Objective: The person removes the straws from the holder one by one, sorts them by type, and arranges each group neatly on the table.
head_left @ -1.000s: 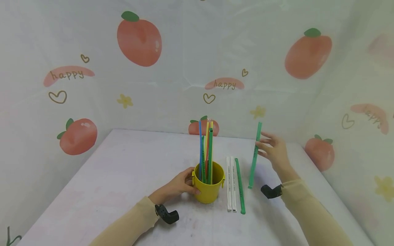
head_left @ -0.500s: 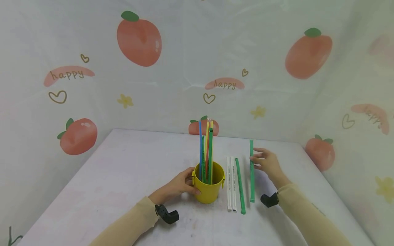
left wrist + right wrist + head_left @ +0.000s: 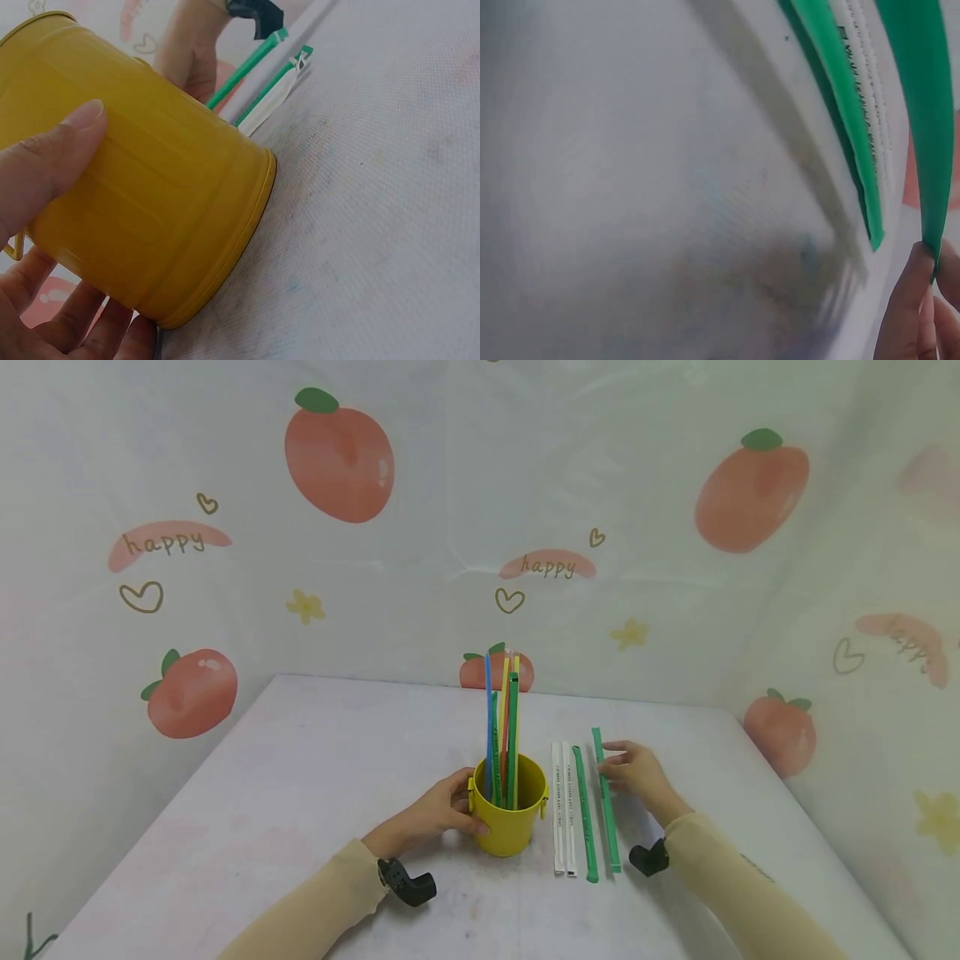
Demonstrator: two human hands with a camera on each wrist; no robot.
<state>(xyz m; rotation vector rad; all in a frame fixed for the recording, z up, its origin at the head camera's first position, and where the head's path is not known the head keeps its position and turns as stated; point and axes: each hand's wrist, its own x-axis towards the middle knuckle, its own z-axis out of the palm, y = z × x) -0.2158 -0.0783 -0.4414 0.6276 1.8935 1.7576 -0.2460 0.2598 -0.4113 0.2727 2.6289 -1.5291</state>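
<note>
My left hand (image 3: 431, 817) holds the side of a small yellow bucket (image 3: 507, 833), which stands upright on the table. In the left wrist view the thumb lies along the bucket wall (image 3: 161, 180), with the fingers round its other side. Several straws (image 3: 504, 718) stand in the bucket: blue, yellow, red and green-wrapped. To the bucket's right, my right hand (image 3: 637, 775) pinches a green paper-wrapped straw (image 3: 609, 827) near its upper part. In the right wrist view, this green-wrapped straw (image 3: 930, 112) hangs over the table and its shadow falls on the cloth.
Between the bucket and the held straw lie another green-wrapped straw (image 3: 586, 818) and two white-wrapped straws (image 3: 564, 810), side by side. A white cloth (image 3: 337, 752) covers the table. Behind it hangs a curtain (image 3: 420, 568) printed with fruit.
My right hand has come down and to the left with the green-wrapped straw, which is now beside the straws on the table. The left hand and bucket have stayed put.
</note>
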